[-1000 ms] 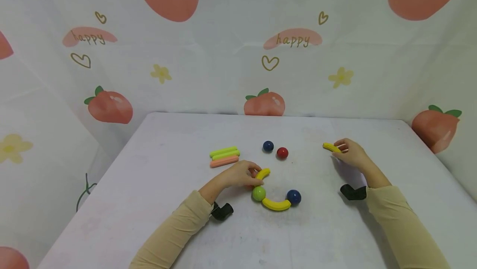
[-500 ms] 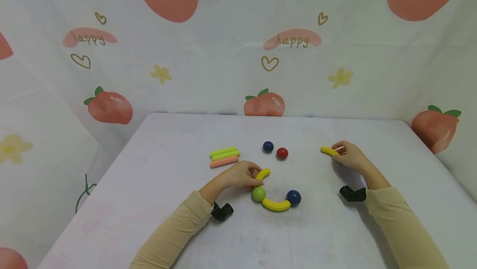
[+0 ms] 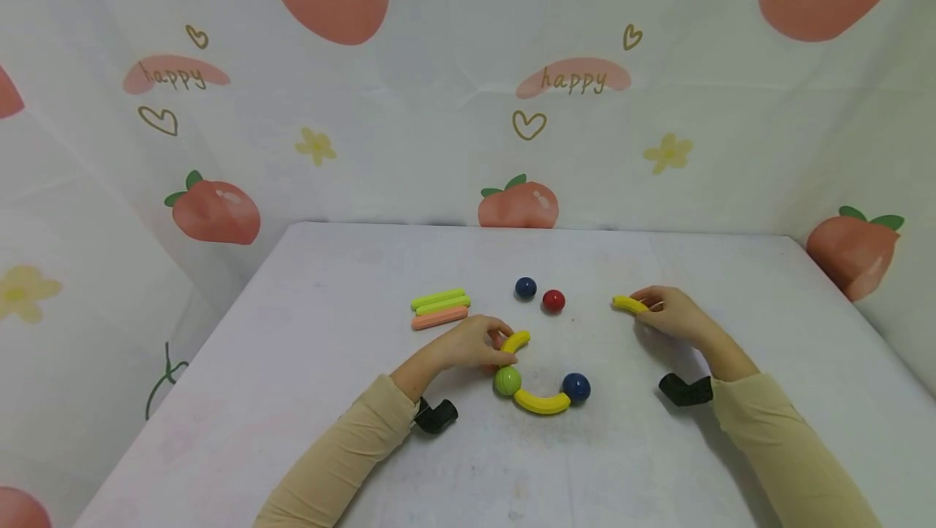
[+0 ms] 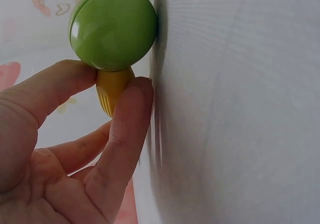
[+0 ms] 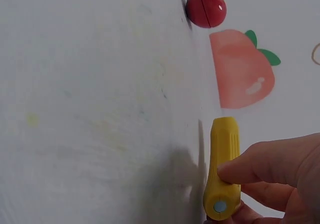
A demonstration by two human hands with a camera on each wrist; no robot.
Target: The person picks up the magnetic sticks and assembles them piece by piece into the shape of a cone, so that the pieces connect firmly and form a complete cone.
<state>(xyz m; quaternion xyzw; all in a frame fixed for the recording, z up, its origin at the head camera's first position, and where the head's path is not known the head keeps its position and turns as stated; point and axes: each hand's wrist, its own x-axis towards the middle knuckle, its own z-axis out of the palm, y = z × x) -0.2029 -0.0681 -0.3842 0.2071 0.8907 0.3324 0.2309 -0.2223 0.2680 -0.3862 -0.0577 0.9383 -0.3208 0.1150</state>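
My left hand pinches a curved yellow magnetic rod between thumb and fingers. That rod meets a green ball, from which a second curved yellow rod runs to a blue ball. In the left wrist view, the fingertips grip the held rod just by the green ball. Over on the right, my right hand holds another curved yellow rod. A round silvery end shows on this rod in the right wrist view.
Behind the joined pieces lie a loose blue ball and a red ball. Two lime straight rods and an orange one lie side by side left of them. A peach-printed cloth hangs behind the white table.
My right hand has moved left and a little nearer, carrying its yellow rod toward the joined pieces. The left hand and the joined pieces have stayed in place.
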